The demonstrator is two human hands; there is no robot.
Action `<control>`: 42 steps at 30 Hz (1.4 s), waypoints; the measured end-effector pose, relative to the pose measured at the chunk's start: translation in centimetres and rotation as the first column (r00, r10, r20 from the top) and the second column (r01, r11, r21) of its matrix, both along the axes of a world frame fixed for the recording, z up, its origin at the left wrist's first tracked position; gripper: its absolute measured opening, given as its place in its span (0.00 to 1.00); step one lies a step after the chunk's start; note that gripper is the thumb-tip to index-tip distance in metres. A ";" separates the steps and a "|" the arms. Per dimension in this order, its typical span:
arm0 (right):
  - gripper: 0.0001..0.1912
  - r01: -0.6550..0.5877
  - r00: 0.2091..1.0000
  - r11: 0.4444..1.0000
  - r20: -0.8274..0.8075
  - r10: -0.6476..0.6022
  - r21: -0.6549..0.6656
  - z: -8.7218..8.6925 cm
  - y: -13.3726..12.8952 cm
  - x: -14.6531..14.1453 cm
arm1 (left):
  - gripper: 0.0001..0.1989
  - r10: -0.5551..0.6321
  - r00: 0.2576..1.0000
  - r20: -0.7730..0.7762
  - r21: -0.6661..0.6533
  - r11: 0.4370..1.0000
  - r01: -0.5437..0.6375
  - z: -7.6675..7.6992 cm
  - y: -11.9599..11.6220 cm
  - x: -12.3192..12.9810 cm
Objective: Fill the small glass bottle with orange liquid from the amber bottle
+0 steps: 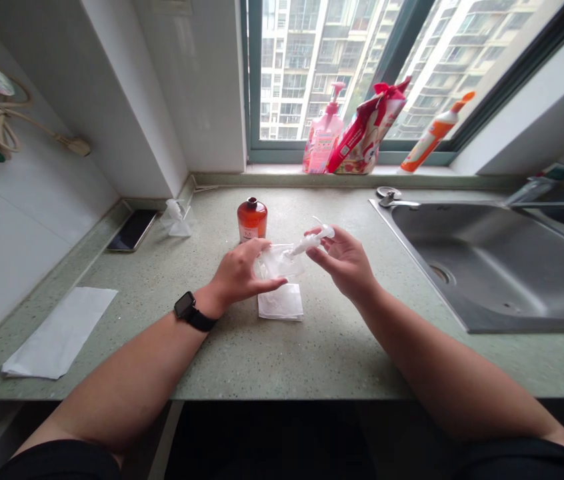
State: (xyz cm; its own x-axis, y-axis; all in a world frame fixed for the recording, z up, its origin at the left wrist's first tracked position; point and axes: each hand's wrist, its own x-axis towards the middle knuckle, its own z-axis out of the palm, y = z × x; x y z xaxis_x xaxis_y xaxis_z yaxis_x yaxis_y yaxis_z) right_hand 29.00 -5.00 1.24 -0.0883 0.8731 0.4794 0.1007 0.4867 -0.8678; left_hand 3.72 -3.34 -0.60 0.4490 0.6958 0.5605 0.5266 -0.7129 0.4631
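Maybe to steady it, left fingers are cupping the clear bottle wide; right fingers are pinching the white pump.

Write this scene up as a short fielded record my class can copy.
Left grip: clear plastic
Right grip: white pump top
Farther back: amber bottle, upright, neck uncovered
Nearby: folded white square on the counter
Counter left: phone, white paper
Counter right: steel sink
Windowsill: pink pump bottle, red bag, orange-and-white bottle
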 end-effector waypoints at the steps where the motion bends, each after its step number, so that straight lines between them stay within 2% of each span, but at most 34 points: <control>1: 0.15 0.006 1.000 1.000 -0.019 -0.007 -0.014 0.1 0.0 0.0 | 0.32 0.001 1.000 0.003 0.002 1.000 -0.001 0.0 0.0 0.0; 8: 0.18 0.040 0.994 0.996 -0.103 -0.047 -0.074 0.4 0.3 0.2 | 0.32 0.004 1.000 0.013 0.020 1.000 -0.004 0.0 0.1 -0.1; 16: 0.23 0.150 0.988 0.987 -0.030 -0.152 -0.063 0.4 1.2 1.4 | 0.31 0.019 1.000 0.002 0.020 1.000 -0.019 0.1 0.2 -0.2; 26: 0.21 0.096 0.983 0.988 -0.146 -0.113 -0.122 0.4 1.2 1.2 | 0.33 0.023 1.000 0.006 -0.006 1.000 -0.023 -0.1 0.1 -0.2; 32: 0.23 0.078 0.991 0.986 -0.098 -0.093 -0.145 -0.1 1.7 1.5 | 0.32 0.025 1.000 0.013 0.011 1.000 -0.026 0.0 0.2 -0.1; 37: 0.23 0.013 0.994 0.979 -0.107 -0.036 -0.202 0.5 2.2 2.5 | 0.31 0.046 0.999 0.027 0.011 0.999 -0.046 0.1 0.2 -0.2; 42: 0.34 -0.009 0.999 0.978 -0.033 0.002 -0.208 1.1 2.7 4.0 | 0.30 0.078 0.996 0.042 0.026 0.997 -0.079 -0.1 0.3 -0.3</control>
State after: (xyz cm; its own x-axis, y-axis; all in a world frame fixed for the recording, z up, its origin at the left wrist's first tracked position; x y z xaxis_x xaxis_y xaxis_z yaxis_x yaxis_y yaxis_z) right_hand 32.98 -2.29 2.33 -0.0803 0.9536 0.2901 0.0684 0.2957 -0.9528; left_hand 3.45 -3.06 -0.68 0.3703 0.7122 0.5963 0.5625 -0.6828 0.4663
